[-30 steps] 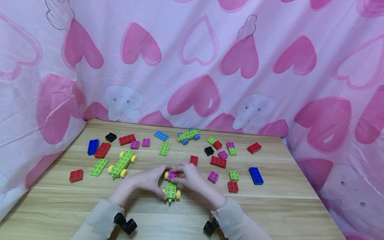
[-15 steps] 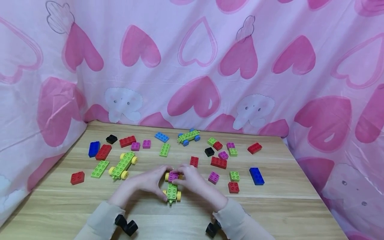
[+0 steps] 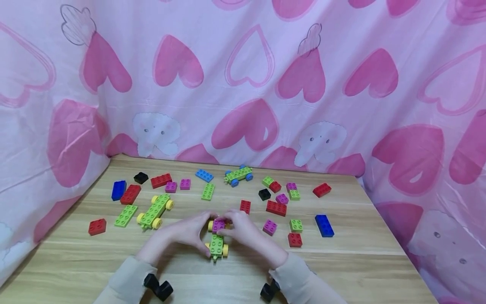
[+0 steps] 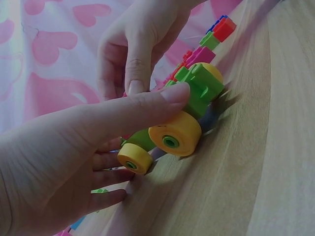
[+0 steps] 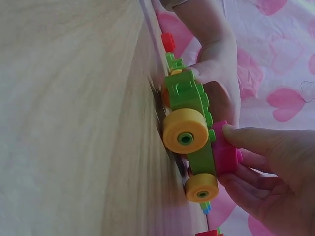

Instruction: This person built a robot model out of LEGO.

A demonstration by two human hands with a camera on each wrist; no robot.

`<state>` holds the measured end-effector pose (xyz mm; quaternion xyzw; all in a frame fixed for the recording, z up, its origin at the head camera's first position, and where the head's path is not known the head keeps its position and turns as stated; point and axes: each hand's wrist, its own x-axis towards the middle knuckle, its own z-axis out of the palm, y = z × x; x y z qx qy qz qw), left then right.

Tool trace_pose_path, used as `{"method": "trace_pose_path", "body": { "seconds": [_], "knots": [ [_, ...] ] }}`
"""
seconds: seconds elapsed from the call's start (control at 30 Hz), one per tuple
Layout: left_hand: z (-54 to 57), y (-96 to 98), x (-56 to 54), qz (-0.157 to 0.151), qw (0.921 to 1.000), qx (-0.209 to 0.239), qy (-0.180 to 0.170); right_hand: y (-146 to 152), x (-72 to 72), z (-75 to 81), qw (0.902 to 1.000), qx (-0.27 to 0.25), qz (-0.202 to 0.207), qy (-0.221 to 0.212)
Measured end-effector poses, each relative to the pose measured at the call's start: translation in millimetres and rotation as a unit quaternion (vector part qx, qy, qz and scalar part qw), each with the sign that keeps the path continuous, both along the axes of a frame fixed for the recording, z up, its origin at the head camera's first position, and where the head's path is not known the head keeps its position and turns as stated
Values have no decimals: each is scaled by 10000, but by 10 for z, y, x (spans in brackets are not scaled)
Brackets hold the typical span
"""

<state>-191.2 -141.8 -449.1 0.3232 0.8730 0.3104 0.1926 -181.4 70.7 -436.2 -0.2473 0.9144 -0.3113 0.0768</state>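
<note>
A green toy car base (image 3: 216, 244) with yellow wheels stands near the front of the table, a magenta brick (image 3: 218, 226) on its far end. My left hand (image 3: 188, 231) holds the base from the left side; in the left wrist view its thumb lies along the base above a yellow wheel (image 4: 175, 133), and its other fingers reach towards the far wheel. From the right, my right hand (image 3: 243, 230) pinches the magenta brick (image 5: 225, 150) between thumb and fingers. In the right wrist view the brick sits on the base's studs.
Another green base with yellow wheels (image 3: 155, 211) stands at the left, and a green base with blue wheels (image 3: 238, 174) at the back. Loose bricks lie around, including a red brick (image 3: 97, 226), a blue brick (image 3: 324, 225) and a black brick (image 3: 264, 194). A pink heart-patterned curtain (image 3: 243, 114) encloses the table.
Both hands keep their hold on the car base and the magenta brick with hardly any movement. The head view shifts slightly.
</note>
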Motion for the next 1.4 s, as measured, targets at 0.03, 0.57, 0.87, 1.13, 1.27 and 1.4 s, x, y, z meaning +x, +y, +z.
{"method": "trace_pose_path", "body": {
  "seconds": [0.03,0.57,0.87,1.13,1.27,1.4],
  "knots": [
    [-3,2,0,-5,10000,-1,4,7,-1,-5,10000,-60,2,-25],
    [21,12,16,-29,9999,-95,-139,139,72,-57,9992,-394,-63,-25],
    [96,-71,-36,0,9998,-8,-201,182,132,-42,9985,-242,40,-499],
    [275,-154,-167,296,9991,176,251,197,135,-40,9976,42,298,-618],
    [332,-160,-298,523,9952,102,823,207,131,-47,9966,137,333,-745],
    [351,-147,-445,753,9889,-87,1282,205,126,-67,9957,194,351,-835]
  ]
}}
